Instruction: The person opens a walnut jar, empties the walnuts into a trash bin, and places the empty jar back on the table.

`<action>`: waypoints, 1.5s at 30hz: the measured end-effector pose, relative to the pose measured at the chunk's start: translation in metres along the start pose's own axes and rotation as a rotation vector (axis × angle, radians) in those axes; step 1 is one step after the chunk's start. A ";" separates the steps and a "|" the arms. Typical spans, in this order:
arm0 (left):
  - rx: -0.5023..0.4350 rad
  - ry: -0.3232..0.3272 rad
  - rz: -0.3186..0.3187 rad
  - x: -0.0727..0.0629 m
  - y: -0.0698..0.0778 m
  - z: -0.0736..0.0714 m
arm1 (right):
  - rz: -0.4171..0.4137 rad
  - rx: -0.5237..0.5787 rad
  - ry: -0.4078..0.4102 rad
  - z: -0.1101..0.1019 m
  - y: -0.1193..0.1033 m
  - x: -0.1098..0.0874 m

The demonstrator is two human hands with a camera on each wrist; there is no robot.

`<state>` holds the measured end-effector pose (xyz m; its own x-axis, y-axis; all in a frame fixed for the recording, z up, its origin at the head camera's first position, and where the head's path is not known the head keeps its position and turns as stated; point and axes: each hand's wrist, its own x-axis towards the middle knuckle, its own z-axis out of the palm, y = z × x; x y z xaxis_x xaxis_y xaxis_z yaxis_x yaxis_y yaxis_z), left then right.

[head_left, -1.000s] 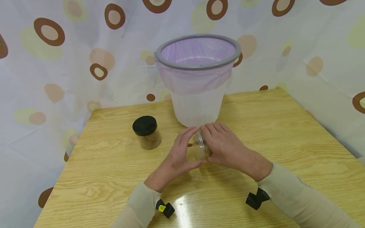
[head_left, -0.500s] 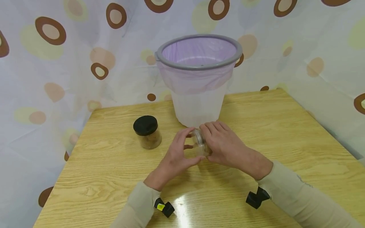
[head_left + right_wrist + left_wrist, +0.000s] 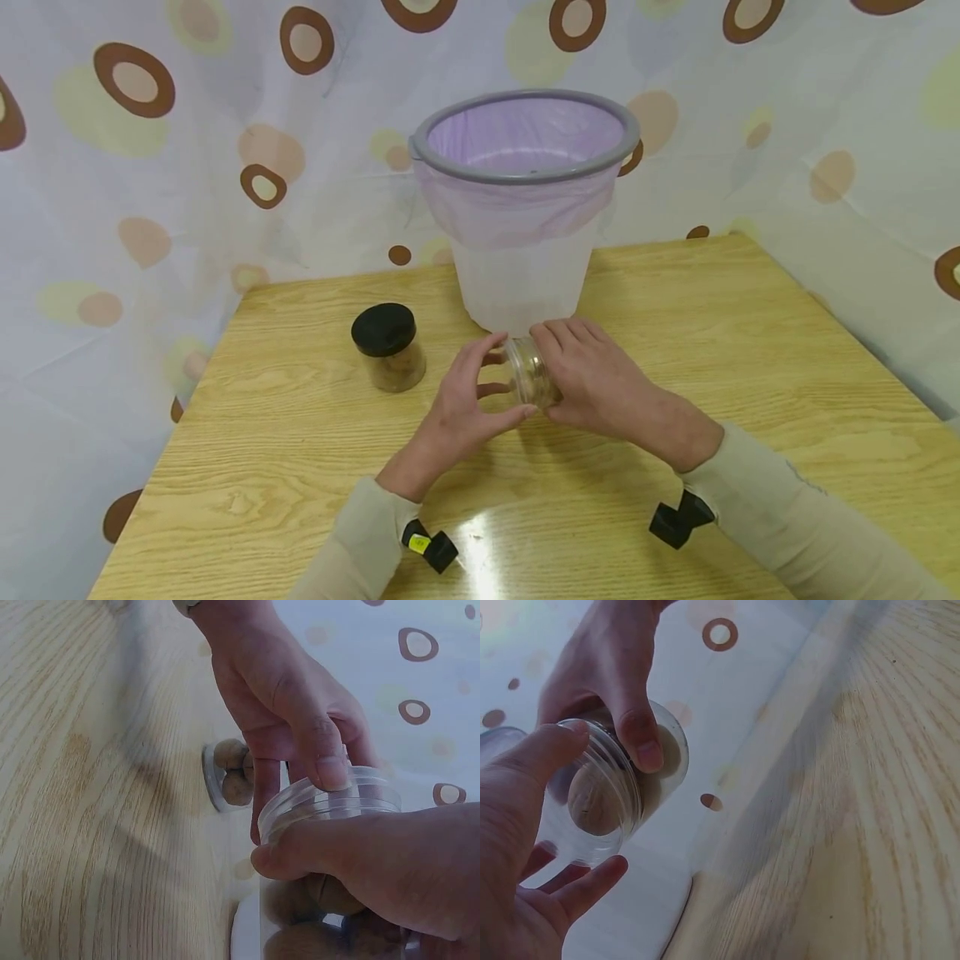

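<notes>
A clear screw-top jar (image 3: 531, 375) lies tilted on its side between both hands, its threaded mouth towards the left hand. My right hand (image 3: 600, 379) grips the jar's body from the right. The left hand (image 3: 456, 408) curves round the mouth, thumb on the rim (image 3: 600, 761) and fingers at the far side. Brown walnut-like nuts (image 3: 330, 892) show through the jar's wall in the right wrist view. Whether a clear cap sits on the mouth I cannot tell. Left of the hands, a second jar (image 3: 395, 371) with a black lid (image 3: 384, 329) stands upright, also holding brown nuts.
Behind the hands stands a white bin (image 3: 521, 283) with a grey rim and a purple liner, close to the held jar. All of this is on a wooden table (image 3: 300, 442). A patterned cloth (image 3: 337, 192) hangs along the back and sides.
The left hand has shifted slightly left, and its fingers have spread a little. More of the jar's body shows between the hands. The black-lidded jar and the bin stay put.
</notes>
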<state>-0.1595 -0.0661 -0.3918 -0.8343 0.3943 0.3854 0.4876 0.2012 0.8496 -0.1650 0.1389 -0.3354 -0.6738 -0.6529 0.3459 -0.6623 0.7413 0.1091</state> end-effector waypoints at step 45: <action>0.626 -0.324 -0.237 -0.016 -0.013 -0.026 | 0.011 0.126 0.118 -0.026 0.026 0.005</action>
<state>-0.1589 -0.0982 -0.4004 -0.8650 0.5018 0.0092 0.4398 0.7492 0.4953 -0.1772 0.1589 -0.3071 -0.6429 -0.6164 0.4547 -0.6960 0.7179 -0.0107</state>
